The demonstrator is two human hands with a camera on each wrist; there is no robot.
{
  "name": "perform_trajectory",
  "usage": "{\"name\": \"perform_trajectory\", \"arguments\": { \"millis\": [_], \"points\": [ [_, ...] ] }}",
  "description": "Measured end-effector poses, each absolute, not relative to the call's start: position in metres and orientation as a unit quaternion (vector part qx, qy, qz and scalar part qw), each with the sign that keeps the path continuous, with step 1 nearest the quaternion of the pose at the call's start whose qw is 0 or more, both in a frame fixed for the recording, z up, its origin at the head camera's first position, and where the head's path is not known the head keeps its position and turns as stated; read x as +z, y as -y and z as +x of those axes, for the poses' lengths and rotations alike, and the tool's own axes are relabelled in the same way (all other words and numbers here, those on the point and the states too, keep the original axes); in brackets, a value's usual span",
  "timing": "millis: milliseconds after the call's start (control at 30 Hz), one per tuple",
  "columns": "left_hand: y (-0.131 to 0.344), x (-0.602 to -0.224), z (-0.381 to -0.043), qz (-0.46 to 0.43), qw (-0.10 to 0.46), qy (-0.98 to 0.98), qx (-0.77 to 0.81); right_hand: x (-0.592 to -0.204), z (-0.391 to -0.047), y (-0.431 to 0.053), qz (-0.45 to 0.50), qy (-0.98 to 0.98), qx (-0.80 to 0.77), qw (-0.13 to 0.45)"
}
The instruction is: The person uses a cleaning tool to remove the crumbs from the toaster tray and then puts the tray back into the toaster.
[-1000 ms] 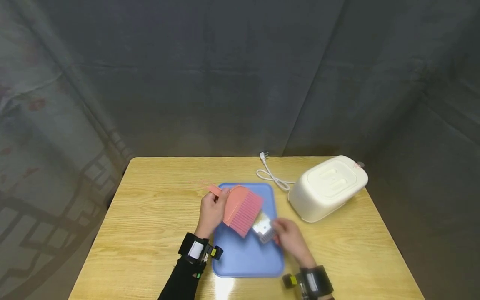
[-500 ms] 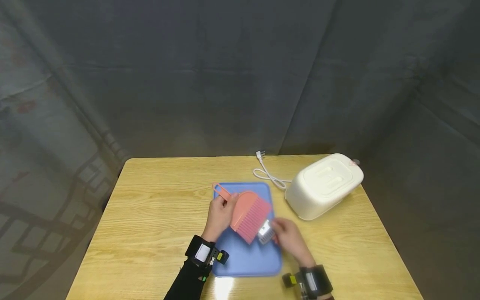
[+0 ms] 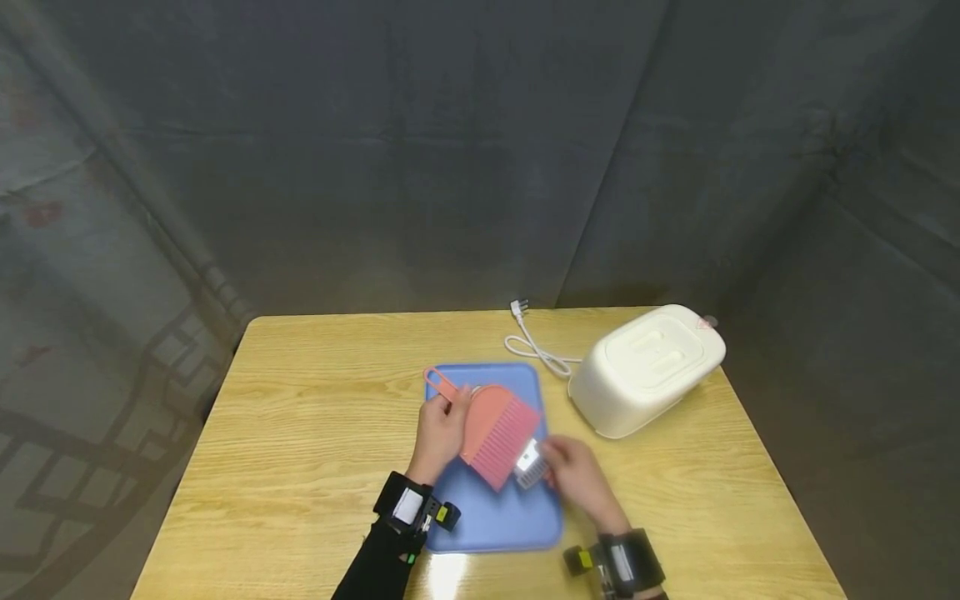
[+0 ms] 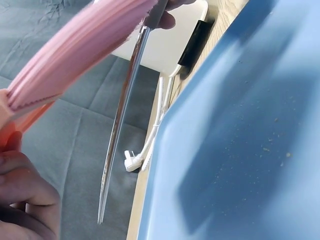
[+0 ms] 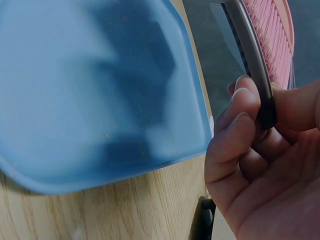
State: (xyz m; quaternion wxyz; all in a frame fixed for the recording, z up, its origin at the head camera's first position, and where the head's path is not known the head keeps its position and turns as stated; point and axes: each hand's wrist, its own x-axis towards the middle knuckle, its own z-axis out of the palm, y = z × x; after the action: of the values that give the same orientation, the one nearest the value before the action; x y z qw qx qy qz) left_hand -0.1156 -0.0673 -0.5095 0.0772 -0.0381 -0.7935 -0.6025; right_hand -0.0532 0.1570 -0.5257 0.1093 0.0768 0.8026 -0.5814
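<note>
My left hand grips a coral hand brush near the base of its looped handle. Its pink bristles slant down to the right and overlap a thin metal crumb tray, hiding much of it. My right hand pinches that tray by its grey end, between thumb and fingers in the right wrist view. Edge-on in the left wrist view, the crumb tray is tilted steeply, with the bristle tips by its grey end. Both are held above a blue plastic tray, where fine crumbs lie scattered.
A white toaster-like appliance lies tipped over at the table's right. Its white cord runs left to a loose plug near the back edge. Wooden table top surrounds the blue tray, with grey cloth hanging behind.
My left hand has moved right and slightly down with the brush, so the bristles cover more of the crumb tray. My right hand stays almost in place.
</note>
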Motion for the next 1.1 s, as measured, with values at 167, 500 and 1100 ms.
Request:
{"name": "perform_trajectory", "arguments": {
  "millis": [167,500,1100],
  "points": [
    [0.069,-0.507,-0.114,-0.03,0.072,0.776,-0.626,-0.526,-0.052,-0.157,0.081,-0.801,-0.583,0.11],
    [0.07,-0.468,-0.104,-0.008,0.059,0.761,-0.646,-0.526,-0.052,-0.157,0.084,-0.802,-0.582,0.109],
    [0.076,-0.5,-0.114,-0.056,0.005,0.76,-0.647,-0.519,-0.052,-0.155,0.076,-0.805,-0.577,0.114]
  ]
}}
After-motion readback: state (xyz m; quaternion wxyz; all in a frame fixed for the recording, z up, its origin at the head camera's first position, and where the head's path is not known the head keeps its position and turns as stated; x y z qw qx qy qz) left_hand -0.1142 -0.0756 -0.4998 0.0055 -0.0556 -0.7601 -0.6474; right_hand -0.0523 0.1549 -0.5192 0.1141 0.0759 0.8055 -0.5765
